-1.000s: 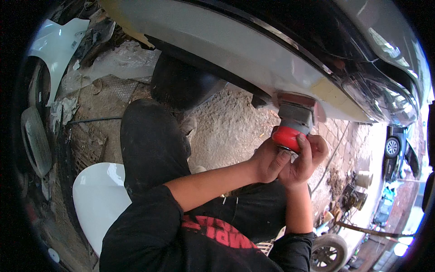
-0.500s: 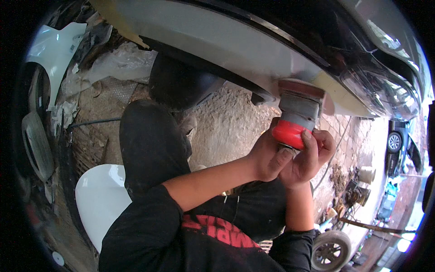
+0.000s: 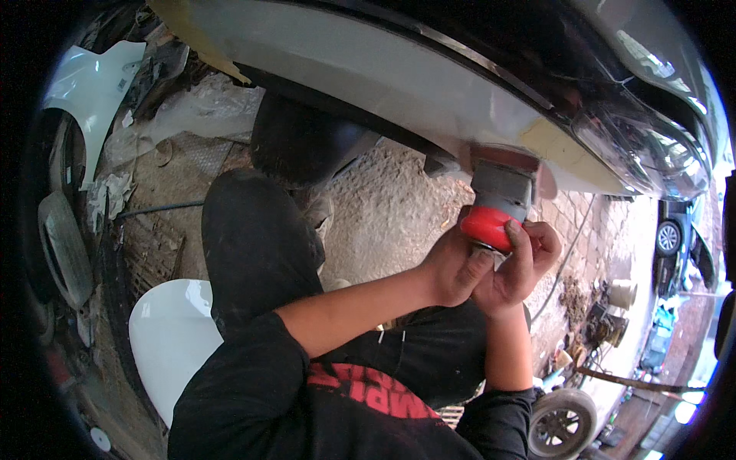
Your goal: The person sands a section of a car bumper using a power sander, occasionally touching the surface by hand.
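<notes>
The sander (image 3: 498,201), red grip toward the person and pad pressed up against the white car panel (image 3: 399,73), stands with its long axis nearly upright, the left hand (image 3: 454,266) and right hand (image 3: 515,264) both curled round its grip. Against half a second ago it sits slightly higher along the panel. Below the sander lies rough gravel ground (image 3: 383,215), with a white seat (image 3: 165,337) well to its lower left

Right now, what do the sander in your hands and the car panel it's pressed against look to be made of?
Sander: glossy red cap, likely moulded plastic, over a dull grey body, plastic or metal, hard to tell. Car panel: smooth white painted surface with soft sheen, probably painted metal or plastic; a matte beige patch near the pad looks like filler or tape.
</notes>
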Demonstrator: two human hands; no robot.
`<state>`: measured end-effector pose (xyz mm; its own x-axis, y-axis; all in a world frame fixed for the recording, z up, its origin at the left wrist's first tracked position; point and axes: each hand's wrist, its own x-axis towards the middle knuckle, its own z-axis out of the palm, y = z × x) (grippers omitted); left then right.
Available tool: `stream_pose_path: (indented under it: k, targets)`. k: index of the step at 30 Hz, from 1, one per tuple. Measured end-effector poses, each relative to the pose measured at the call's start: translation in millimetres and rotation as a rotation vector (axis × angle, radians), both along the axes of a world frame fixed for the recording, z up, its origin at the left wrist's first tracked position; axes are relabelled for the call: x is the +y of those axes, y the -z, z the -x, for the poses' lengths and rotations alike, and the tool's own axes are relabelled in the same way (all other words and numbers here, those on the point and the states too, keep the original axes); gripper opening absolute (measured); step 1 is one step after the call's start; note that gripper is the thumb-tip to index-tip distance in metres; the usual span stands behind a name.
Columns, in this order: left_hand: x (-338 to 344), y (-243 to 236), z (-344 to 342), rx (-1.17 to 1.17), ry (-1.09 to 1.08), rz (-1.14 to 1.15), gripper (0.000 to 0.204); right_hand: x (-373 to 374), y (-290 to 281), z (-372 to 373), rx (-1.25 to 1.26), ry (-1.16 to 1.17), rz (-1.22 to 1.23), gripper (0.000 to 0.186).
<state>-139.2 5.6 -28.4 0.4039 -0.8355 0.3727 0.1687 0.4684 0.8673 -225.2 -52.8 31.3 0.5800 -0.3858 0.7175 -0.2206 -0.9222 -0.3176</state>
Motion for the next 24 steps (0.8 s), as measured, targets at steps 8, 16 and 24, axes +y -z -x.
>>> stream_pose_path:
  k: [8,16,24]
  targets:
    - [-1,-10,2,-0.084,-0.004,-0.003,0.064,-3,-1,13,0.068,0.053,-0.009,0.049]
    - [-2,3,16,0.053,0.005,-0.015,0.069,-5,8,18,0.137,0.051,-0.018,0.046]
    - [-1,-12,2,-0.058,0.023,0.015,0.066,-4,-5,8,0.063,0.026,0.028,0.049]
